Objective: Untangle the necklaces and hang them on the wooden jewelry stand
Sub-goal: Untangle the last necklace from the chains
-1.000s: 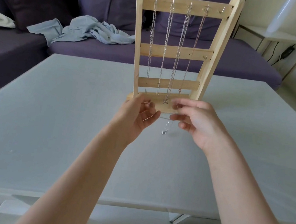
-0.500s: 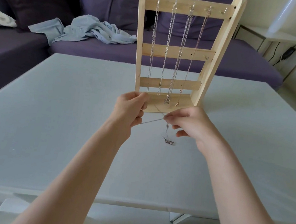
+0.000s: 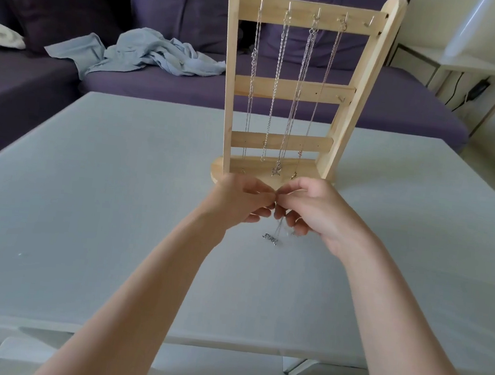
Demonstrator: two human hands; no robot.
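**Last necklace held at the clasp, before the stand**

Purple sofa fills the background, and a pale tabletop [image 3: 92,201] carries the wooden jewelry stand [image 3: 287,89]. Four chains already hang from its top hooks; the fifth hook [image 3: 370,22], at the right end, is free. Just in front of the stand's base, the left hand [image 3: 238,200] and right hand [image 3: 311,209] meet, each grip pinching the thin necklace [image 3: 277,225] at its upper end. Its chain hangs straight down, long axis vertical, with the pendant [image 3: 270,238] lowest, just above the tabletop. To do this step well, I judge both pinches should stay close to the clasp, so the loop remains open and untwisted while it rises toward the free hook.
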